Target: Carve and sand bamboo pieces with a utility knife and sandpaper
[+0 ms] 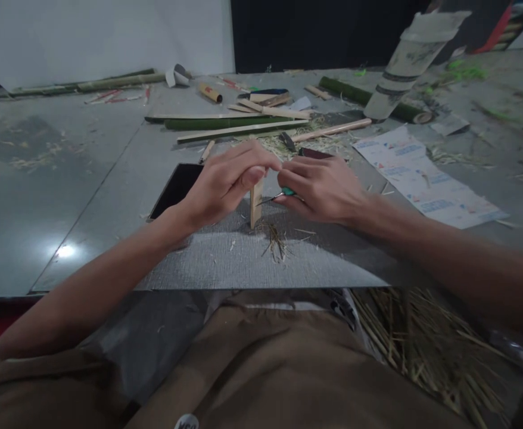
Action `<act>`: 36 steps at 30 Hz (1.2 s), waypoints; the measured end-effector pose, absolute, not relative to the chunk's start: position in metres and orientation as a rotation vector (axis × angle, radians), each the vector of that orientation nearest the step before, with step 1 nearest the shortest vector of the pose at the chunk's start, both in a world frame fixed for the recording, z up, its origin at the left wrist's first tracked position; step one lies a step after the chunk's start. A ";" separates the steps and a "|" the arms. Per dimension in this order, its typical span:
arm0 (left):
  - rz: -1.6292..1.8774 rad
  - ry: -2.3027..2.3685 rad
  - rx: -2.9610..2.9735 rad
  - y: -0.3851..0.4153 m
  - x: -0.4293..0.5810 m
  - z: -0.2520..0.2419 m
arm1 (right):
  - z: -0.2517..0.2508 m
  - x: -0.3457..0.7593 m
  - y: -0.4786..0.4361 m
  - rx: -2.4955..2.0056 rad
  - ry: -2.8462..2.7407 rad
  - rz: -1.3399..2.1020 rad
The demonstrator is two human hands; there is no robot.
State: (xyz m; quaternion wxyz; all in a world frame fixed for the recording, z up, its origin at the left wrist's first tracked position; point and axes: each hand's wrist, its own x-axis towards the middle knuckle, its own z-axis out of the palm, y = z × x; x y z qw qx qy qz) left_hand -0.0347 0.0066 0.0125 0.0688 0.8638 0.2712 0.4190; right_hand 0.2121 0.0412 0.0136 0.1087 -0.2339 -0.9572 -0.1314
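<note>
My left hand is closed over the upper part of a flat bamboo strip, which stands upright with its lower end on a grey textured mat. In my right hand, closed around its turquoise handle, is a small knife. Its thin blade points left and meets or overlaps the strip; contact is hard to tell. Both hands are close together, fingertips almost touching. A little pile of thin shavings lies just below the strip. The top of the strip is hidden by my left fingers.
Behind the hands lie split green bamboo lengths, a hammer and curly shavings. A black tablet-like panel is left, a printed paper sheet right. A tall cup stands at the back right. Bamboo sticks are below the table edge.
</note>
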 end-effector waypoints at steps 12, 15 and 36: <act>1.264 0.701 2.789 0.000 -0.035 0.013 | 0.006 0.206 0.035 -0.591 -2.747 -0.343; 1.268 0.720 2.798 -0.001 -0.036 0.013 | 0.002 0.205 0.032 -0.630 -2.771 -0.277; 1.392 0.636 2.791 0.004 -0.036 0.005 | -0.011 0.203 0.025 -0.722 -2.931 -0.281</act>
